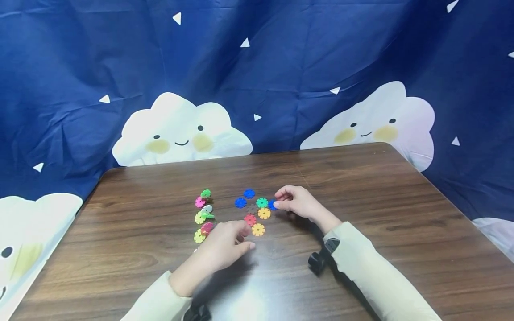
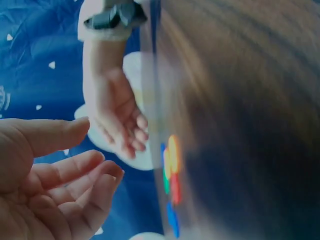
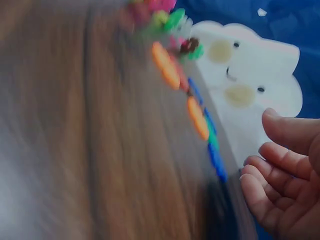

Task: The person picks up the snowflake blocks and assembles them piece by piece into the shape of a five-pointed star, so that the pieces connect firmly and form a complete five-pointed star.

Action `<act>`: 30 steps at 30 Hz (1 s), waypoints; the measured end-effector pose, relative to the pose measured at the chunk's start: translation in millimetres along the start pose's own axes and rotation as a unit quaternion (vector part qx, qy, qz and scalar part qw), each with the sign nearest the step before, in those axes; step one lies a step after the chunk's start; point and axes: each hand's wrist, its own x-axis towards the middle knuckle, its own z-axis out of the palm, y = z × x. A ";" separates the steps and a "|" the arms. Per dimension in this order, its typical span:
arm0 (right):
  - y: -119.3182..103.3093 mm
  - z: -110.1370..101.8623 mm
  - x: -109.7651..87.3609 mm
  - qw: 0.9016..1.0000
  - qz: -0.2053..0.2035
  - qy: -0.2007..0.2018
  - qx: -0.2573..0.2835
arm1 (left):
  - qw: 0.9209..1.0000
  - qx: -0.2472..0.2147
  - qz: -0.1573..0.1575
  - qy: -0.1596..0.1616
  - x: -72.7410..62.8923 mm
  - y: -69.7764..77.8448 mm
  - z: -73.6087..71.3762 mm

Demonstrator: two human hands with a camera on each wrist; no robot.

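From far off, I see a big blue cloth [image 1: 277, 58] with smiling clouds behind a brown table [image 1: 401, 200]. The left hand [image 1: 226, 243] hangs near a red disc [image 1: 250, 220], fingers loose, holding nothing. The right hand [image 1: 299, 203] has its thumb apart from its bent fingers, beside a blue disc [image 1: 273, 205]; it looks like it's holding nothing too. Loose flower discs [image 1: 264, 213] lie in the middle, with a row of tilted ones [image 1: 199, 217] to the left. I guess picking a disc is the step now; next needs a soft pinch. I can't read any words or brands.
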 end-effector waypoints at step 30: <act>8.6 11.9 31.5 0.984 0.068 0.024 -0.162 | 0.992 0.065 -0.094 0.051 42.0 -2.9 50.3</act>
